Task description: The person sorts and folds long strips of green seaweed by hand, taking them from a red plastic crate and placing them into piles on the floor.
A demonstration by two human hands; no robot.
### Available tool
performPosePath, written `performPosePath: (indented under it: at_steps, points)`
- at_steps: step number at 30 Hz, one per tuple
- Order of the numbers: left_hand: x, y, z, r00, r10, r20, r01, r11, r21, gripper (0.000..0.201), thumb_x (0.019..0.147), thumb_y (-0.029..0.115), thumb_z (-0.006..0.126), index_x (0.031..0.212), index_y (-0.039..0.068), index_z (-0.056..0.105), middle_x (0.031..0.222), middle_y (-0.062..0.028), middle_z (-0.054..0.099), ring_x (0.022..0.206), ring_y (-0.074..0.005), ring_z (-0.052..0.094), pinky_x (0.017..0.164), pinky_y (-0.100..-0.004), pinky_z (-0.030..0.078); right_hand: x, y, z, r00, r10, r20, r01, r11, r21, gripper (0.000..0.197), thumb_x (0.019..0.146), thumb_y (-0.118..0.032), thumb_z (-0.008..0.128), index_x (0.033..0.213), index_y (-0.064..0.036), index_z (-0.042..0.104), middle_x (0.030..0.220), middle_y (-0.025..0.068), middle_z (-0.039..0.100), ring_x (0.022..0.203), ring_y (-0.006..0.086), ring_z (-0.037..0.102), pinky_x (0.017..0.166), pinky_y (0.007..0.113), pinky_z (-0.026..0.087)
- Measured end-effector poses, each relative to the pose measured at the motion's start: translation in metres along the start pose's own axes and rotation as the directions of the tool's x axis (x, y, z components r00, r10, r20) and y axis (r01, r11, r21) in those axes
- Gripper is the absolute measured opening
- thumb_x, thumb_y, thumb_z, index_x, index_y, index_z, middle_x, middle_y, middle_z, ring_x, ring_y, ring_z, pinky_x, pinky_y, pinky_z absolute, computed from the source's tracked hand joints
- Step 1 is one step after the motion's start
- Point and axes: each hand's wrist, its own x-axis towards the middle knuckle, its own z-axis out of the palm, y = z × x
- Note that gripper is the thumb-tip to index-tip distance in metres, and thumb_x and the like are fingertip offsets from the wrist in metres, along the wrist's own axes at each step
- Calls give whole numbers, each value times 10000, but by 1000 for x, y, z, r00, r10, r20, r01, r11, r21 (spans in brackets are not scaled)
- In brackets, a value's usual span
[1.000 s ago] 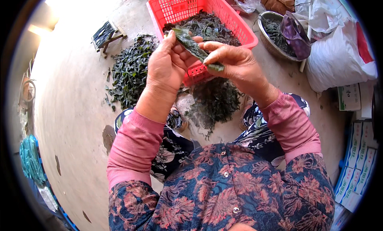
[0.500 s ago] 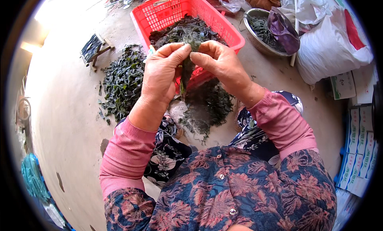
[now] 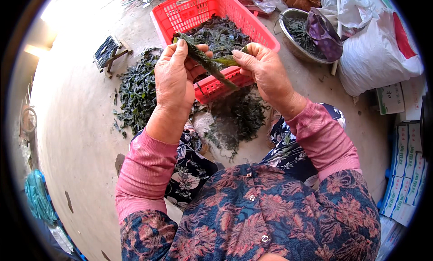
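Observation:
A long dark-green strip of seaweed [image 3: 211, 65] is stretched between my two hands, above the near rim of a red plastic basket [image 3: 246, 18]. My left hand [image 3: 176, 78] pinches its left end under the thumb, fingers curled behind. My right hand [image 3: 266, 74] grips a yellowish-green part between thumb and forefinger. More dark seaweed [image 3: 221, 33] lies inside the basket. On the floor to the left is a heap of seaweed pieces [image 3: 140, 89]. Another dark seaweed heap [image 3: 239, 119] rests between my feet, just below the basket.
A metal basin [image 3: 288, 35] with seaweed and a purple cloth [image 3: 322, 35] stands at the back right, beside a full white sack [image 3: 379, 58]. A small folding stool [image 3: 110, 56] is at the left. Stacked boxes [image 3: 403, 180] line the right edge; a teal bundle [image 3: 38, 198] lies far left.
My hands have moved apart, the left one turning palm inward. The seaweed, bunched and hanging between my fingertips before, is now spread out sideways between them.

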Motion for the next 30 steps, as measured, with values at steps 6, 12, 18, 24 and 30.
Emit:
performPosePath:
  at_steps: [6, 12, 18, 24, 30]
  points:
    - [1, 1, -6, 999, -5, -41, 3, 999, -38, 140, 884, 199, 454, 870, 62, 478, 739, -100, 606, 587, -164, 590, 477, -246, 480, -1, 12, -6, 995, 71, -71, -79, 990, -113, 224, 799, -167, 566, 621, -57, 484, 594, -59, 438, 528, 29, 352, 455, 213, 320]
    - [1, 10, -18, 997, -24, -67, 20, 998, -51, 135, 881, 206, 464, 856, 74, 475, 697, -92, 589, 536, -153, 553, 412, -226, 410, 6, 45, -36, 995, -1, -104, -70, 733, -677, 241, 739, -223, 595, 702, 9, 540, 645, 100, 576, 587, 133, 528, 554, 301, 418]
    - [2, 18, -26, 999, 50, -1, -49, 988, -144, 139, 879, 184, 467, 861, 47, 481, 709, -108, 591, 540, -160, 554, 506, -245, 462, 1, 65, -54, 960, 268, 75, 15, 221, -975, 284, 669, -251, 634, 803, -6, 583, 778, 172, 598, 749, 226, 593, 700, 316, 452]
    - [-11, 6, -11, 997, -63, 52, 64, 997, -30, 119, 873, 154, 467, 876, 35, 468, 791, -153, 608, 639, -199, 615, 534, -270, 519, -9, 20, -1, 889, 226, 399, -143, 963, -227, 255, 787, -267, 604, 838, -20, 561, 753, -11, 551, 697, 53, 501, 624, 200, 407]
    - [-12, -6, -16, 984, -156, 85, 151, 987, 61, 98, 856, 120, 483, 901, 33, 489, 857, -147, 605, 732, -202, 615, 608, -294, 519, -17, 27, 3, 873, 194, 448, -224, 974, 16, 165, 792, -208, 589, 720, -69, 536, 608, -64, 456, 527, 13, 383, 472, 170, 304]
